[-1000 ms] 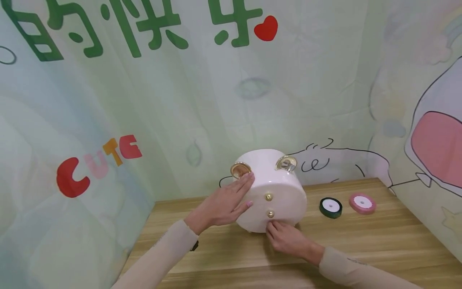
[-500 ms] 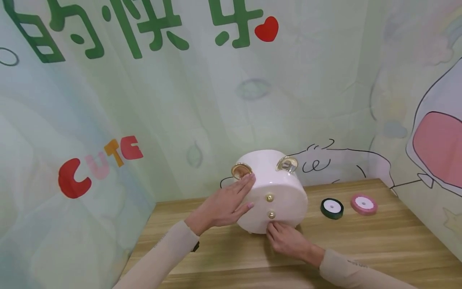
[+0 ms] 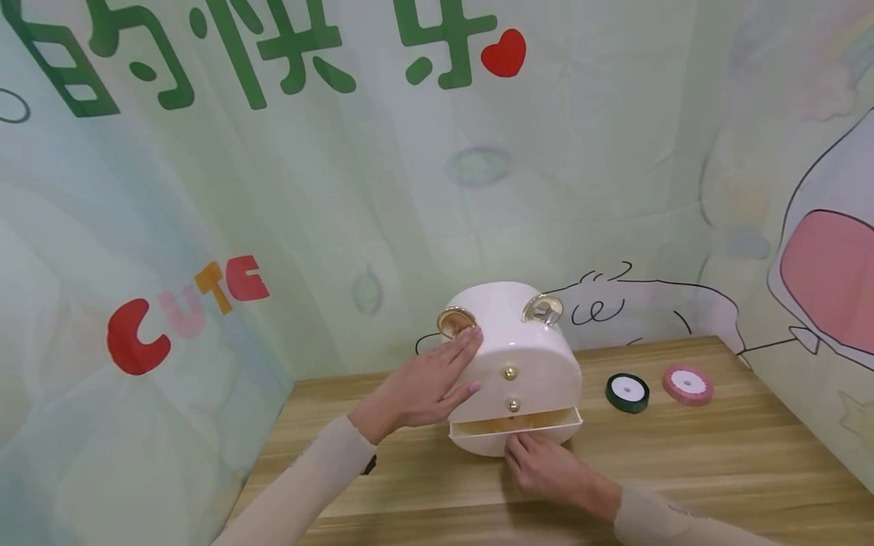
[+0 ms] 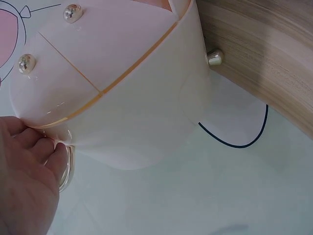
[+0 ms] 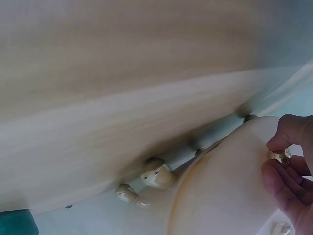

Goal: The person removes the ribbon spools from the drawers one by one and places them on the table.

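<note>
A rounded white storage box (image 3: pixel 501 315) with gold-lined ears stands on the wooden table. Its bottom drawer (image 3: pixel 478 445) is pulled partly out, leaving a gap behind its front panel. In the head view my left hand (image 3: pixel 426 383) rests with straight fingers on the box's left shoulder, by the left ear (image 3: pixel 456 322). My right hand (image 3: pixel 553 469) is at the drawer's front; the right wrist view shows its thumb and fingers pinching the small gold drawer knob (image 5: pixel 277 156). Two other gold knobs, an upper knob (image 3: pixel 510 372) and a middle knob (image 3: pixel 514 405), sit on the drawer fronts above.
Right of the box lie a dark green ribbon roll (image 3: pixel 627 392) and a pink ribbon roll (image 3: pixel 687 384). A printed curtain (image 3: pixel 410 197) hangs behind and at both sides of the table (image 3: pixel 683 470). Short gold feet (image 5: pixel 157 174) hold the box up.
The bottom drawer was closed in both earlier frames and is now partly out. My right hand has moved slightly towards me with it; my left hand has stayed on the box.
</note>
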Demonstrator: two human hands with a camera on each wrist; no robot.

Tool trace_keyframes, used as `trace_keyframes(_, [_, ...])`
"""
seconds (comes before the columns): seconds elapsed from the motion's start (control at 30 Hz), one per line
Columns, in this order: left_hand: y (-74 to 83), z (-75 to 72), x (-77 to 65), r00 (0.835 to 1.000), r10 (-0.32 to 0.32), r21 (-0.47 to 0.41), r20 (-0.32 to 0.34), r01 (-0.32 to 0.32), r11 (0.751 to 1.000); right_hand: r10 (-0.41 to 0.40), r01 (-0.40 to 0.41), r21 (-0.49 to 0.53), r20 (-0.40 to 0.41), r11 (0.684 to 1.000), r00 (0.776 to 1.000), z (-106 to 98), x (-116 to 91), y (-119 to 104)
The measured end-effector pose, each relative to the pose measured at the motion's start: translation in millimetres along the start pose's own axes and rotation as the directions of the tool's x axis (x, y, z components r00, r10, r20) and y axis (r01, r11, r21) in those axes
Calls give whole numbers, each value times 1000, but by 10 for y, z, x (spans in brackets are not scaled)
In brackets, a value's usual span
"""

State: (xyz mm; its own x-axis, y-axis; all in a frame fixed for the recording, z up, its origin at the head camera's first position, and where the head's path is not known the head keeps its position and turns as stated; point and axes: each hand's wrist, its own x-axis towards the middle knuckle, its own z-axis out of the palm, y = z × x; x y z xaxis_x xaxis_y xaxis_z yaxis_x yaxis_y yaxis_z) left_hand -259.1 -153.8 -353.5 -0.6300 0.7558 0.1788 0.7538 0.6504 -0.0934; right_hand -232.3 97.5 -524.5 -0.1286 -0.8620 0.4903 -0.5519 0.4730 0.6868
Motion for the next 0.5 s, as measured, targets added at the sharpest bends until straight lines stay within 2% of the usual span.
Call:
trace_keyframes(0.33, [-10, 20, -1, 1000, -4, -19, -6, 4, 1000, 18, -15, 50, -59, 999, 998, -239, -34, -147])
trace_keyframes(0.4, [-14, 25, 2, 1000, -2, -20, -11, 2, 1000, 12, -9, 74, -39, 997, 999, -305, -43, -171])
trace_keyframes(0.5, [-13, 28, 4, 1000, 4, -12, -17, -4, 1000, -9, 3, 123, 47, 992, 999, -432, -67, -193])
